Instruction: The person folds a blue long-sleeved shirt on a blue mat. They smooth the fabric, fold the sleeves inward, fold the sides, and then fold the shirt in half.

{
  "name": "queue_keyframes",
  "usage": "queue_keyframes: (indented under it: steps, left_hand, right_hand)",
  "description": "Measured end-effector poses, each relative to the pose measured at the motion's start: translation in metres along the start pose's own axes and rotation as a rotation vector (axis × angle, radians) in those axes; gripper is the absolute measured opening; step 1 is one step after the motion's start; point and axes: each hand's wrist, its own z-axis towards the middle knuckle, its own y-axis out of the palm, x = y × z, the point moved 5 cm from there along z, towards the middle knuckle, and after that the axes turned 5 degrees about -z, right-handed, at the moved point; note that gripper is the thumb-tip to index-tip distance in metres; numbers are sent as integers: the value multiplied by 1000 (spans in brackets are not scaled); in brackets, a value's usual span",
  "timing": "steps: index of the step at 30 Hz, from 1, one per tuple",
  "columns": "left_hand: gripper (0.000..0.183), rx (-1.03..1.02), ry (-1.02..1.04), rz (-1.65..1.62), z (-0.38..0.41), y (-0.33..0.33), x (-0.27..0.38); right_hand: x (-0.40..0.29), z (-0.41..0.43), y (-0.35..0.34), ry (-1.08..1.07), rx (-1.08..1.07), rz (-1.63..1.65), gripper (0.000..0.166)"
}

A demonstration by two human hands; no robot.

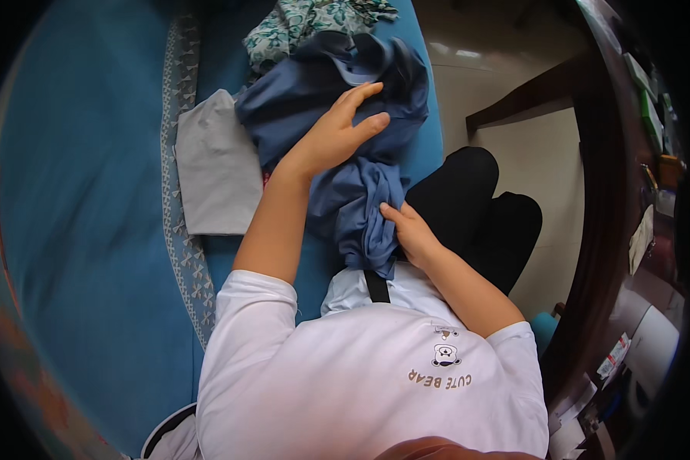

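Observation:
A blue garment (299, 109) lies rumpled across the bed's edge before me, with a curved, lighter-blue inner band showing at its far end. My left hand (339, 132) is above its middle, palm down, thumb and fingers apart with nothing in them. Whether that palm touches the cloth I cannot tell. Close to my lap, my right hand (417, 233) grips a bunched part of the garment between thumb and fingers. Those fingers are partly hidden at the side of the folds.
A folded light-grey cloth (218, 172) lies to the left on the blue bed sheet (86, 201). Beyond the garment is a green-and-white floral cloth (310, 29). A dark wooden table (604, 172) holding various items stands at the right, over the tiled floor (529, 155).

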Motion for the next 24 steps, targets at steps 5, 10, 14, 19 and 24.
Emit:
queue_keyframes:
  steps: [5,10,14,19,24]
  left_hand:
    - [49,410,-198,-235,-35,-29,-67]
    - [51,796,-351,-197,-112,-52,-140]
    - [56,791,-691,-520,-149,-16,-160]
    - [51,545,-743,-494,-140,10,-177]
    - [38,870,-425,-348,-108,-35,-142]
  right_hand:
    - [-9,-3,-25,98,12,164,42]
    - [-2,1,-26,113,-18,78,28]
    - [3,1,-33,126,-22,131,22]
    - [9,3,-38,86,-54,186,18]
    - [6,0,-31,104,-160,322,17]
